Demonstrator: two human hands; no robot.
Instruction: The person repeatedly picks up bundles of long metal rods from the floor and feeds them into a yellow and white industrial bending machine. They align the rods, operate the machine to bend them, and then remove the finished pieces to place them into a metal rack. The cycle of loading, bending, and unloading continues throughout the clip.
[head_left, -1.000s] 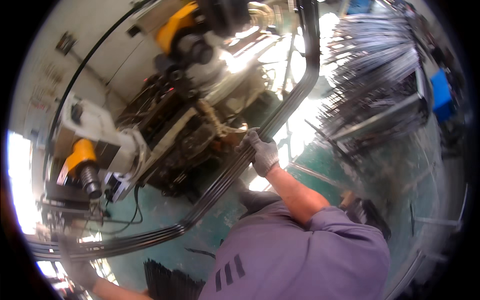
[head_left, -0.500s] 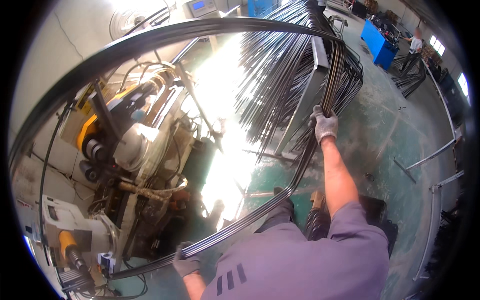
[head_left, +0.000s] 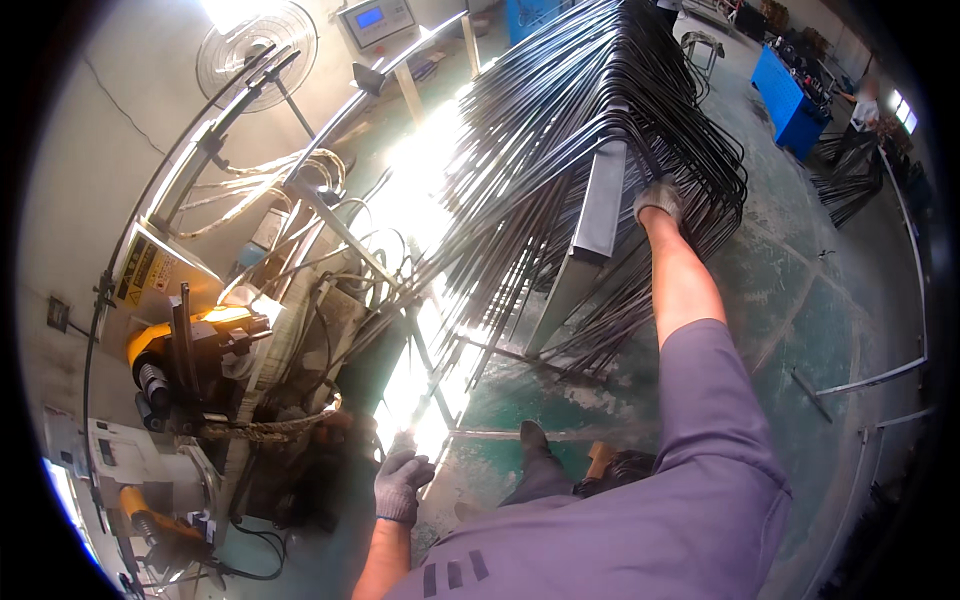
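While the right hand (head_left: 657, 197) grips bent rods (head_left: 600, 110) on the rack, the left hand (head_left: 400, 485) hangs open, empty.

Gloved right hand (head_left: 658, 200), upper centre-right: fingers buried among the stacked bent black steel rods (head_left: 600, 110); grip not discernible. Glare on the green floor (head_left: 790, 300) washes out the rod ends at centre. Yellow-and-grey bending machine (head_left: 190, 350), lower left: cut off by the dark rim. Distant person (head_left: 865, 105), upper right: blurred.
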